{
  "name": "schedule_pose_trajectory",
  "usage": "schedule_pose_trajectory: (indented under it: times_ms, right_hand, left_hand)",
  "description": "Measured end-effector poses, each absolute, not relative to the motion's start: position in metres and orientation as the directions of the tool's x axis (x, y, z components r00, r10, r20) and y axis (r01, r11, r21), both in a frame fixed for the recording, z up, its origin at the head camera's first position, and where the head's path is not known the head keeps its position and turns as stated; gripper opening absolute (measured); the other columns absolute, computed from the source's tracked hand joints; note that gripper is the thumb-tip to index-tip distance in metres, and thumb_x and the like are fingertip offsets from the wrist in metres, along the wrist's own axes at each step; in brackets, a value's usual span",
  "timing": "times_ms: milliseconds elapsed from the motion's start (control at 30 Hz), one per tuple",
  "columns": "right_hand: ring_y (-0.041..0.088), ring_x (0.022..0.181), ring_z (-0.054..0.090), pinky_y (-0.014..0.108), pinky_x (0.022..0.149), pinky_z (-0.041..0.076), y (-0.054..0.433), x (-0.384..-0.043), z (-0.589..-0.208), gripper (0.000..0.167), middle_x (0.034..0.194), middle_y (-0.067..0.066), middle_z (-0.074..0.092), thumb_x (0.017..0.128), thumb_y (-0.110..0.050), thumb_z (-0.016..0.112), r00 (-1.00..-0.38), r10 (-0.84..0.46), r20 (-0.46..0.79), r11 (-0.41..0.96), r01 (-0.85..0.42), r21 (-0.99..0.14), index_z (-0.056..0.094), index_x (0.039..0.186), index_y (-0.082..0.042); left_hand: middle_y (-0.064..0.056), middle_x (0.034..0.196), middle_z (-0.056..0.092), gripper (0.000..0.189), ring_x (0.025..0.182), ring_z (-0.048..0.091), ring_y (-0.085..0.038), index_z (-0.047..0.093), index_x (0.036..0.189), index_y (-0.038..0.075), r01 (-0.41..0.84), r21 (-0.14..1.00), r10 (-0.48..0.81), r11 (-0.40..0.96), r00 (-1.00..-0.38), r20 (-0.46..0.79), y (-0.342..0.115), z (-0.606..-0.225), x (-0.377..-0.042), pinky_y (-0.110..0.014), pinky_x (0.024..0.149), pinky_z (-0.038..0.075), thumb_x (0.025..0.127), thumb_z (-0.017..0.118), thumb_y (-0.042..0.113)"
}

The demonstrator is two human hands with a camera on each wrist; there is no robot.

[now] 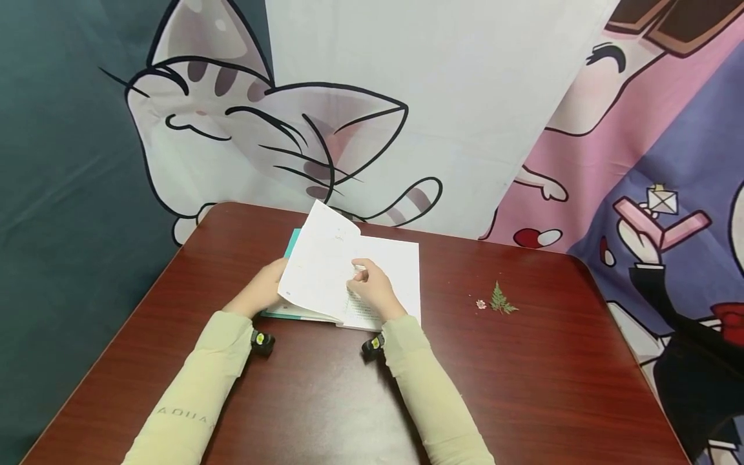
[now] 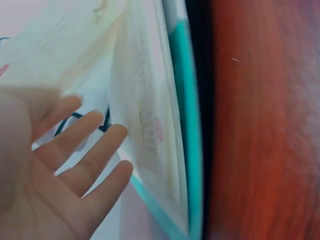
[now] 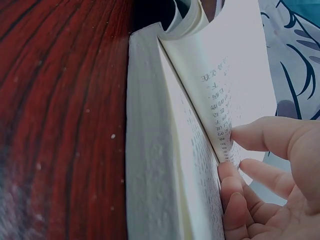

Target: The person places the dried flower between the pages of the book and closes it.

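A book with a teal cover [image 1: 292, 241] lies spread on the table, its text pages [image 1: 403, 274] on the right. One white page [image 1: 316, 265] stands lifted and curved over the left side. My left hand [image 1: 263, 289] is at that side, partly covered by the page; in the left wrist view its fingers [image 2: 107, 160] are straight and spread beside the pages. The right hand [image 1: 374, 289] is over the middle of the book, fingers bent. In the right wrist view its fingertips [image 3: 241, 134] touch the printed page near the fold; I cannot tell whether they pinch anything.
A small pressed flower [image 1: 480, 304] and a green fern leaf [image 1: 501, 301] lie on the dark red-brown table [image 1: 558, 361], right of the book. Behind the table hangs a cloth backdrop [image 1: 453, 116] with cartoon figures.
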State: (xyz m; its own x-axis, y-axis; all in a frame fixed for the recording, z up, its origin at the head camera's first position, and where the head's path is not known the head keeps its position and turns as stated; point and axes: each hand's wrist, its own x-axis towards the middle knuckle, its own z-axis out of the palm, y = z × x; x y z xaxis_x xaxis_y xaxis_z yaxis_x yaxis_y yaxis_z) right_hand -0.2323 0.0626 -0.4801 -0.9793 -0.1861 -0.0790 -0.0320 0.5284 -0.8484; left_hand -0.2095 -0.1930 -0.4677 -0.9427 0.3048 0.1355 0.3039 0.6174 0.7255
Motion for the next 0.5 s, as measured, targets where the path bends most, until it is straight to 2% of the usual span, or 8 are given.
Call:
schedule_pose_trajectory:
  times_ms: [67, 167, 267, 400, 500]
  right_hand:
    - [0.019, 0.086, 0.055, 0.039, 0.086, 0.047, 0.062, -0.232, -0.480, 0.051, 0.098, 0.005, 0.061, 0.093, -0.013, 0.068, -0.979, -0.186, -0.082, 0.531, -0.030, -0.847, 0.057, 0.143, -0.014]
    - [0.019, 0.086, 0.056, 0.039, 0.085, 0.048, 0.062, -0.231, -0.480, 0.051, 0.098, 0.005, 0.062, 0.093, -0.014, 0.069, -0.979, -0.186, -0.084, 0.541, -0.031, -0.840, 0.057, 0.143, -0.014]
    - [0.018, 0.085, 0.056, 0.038, 0.084, 0.048, 0.062, -0.230, -0.480, 0.051, 0.097, 0.005, 0.062, 0.093, -0.014, 0.069, -0.979, -0.187, -0.083, 0.544, -0.033, -0.838, 0.057, 0.143, -0.014]
    - [0.018, 0.084, 0.056, 0.038, 0.084, 0.048, 0.062, -0.228, -0.478, 0.051, 0.096, 0.005, 0.062, 0.093, -0.013, 0.069, -0.980, -0.187, -0.071, 0.534, -0.041, -0.845, 0.057, 0.143, -0.013]
    - [0.018, 0.083, 0.056, 0.038, 0.084, 0.047, 0.063, -0.227, -0.477, 0.051, 0.095, 0.005, 0.063, 0.093, -0.012, 0.069, -0.981, -0.181, -0.065, 0.537, -0.044, -0.842, 0.058, 0.143, -0.012]
  left_hand:
    - [-0.025, 0.146, 0.051, 0.043, 0.135, 0.047, -0.041, 0.050, 0.146, -0.001, 0.264, 0.757, 0.220, 0.598, -0.962, 0.161, -0.195, -0.462, -0.208, -0.059, 0.110, 0.037, 0.108, 0.047, 0.020]
    - [-0.023, 0.149, 0.048, 0.044, 0.136, 0.047, -0.040, 0.044, 0.150, 0.002, 0.249, 0.793, 0.114, 0.556, -0.968, 0.225, -0.193, -0.451, -0.204, -0.057, 0.111, 0.036, 0.112, 0.038, 0.021]
    - [-0.020, 0.147, 0.050, 0.043, 0.134, 0.050, -0.037, 0.046, 0.150, 0.004, 0.302, 0.774, 0.057, 0.556, -0.943, 0.326, -0.186, -0.440, -0.199, -0.055, 0.110, 0.039, 0.111, 0.039, 0.020]
    - [-0.021, 0.144, 0.051, 0.040, 0.135, 0.048, -0.037, 0.051, 0.145, 0.000, 0.411, 0.624, 0.125, 0.664, -0.885, 0.449, -0.172, -0.428, -0.196, -0.054, 0.111, 0.038, 0.108, 0.043, 0.012]
    - [-0.022, 0.144, 0.051, 0.040, 0.136, 0.048, -0.036, 0.053, 0.142, -0.004, 0.473, 0.500, 0.247, 0.725, -0.857, 0.453, -0.160, -0.425, -0.195, -0.051, 0.113, 0.037, 0.105, 0.046, 0.007]
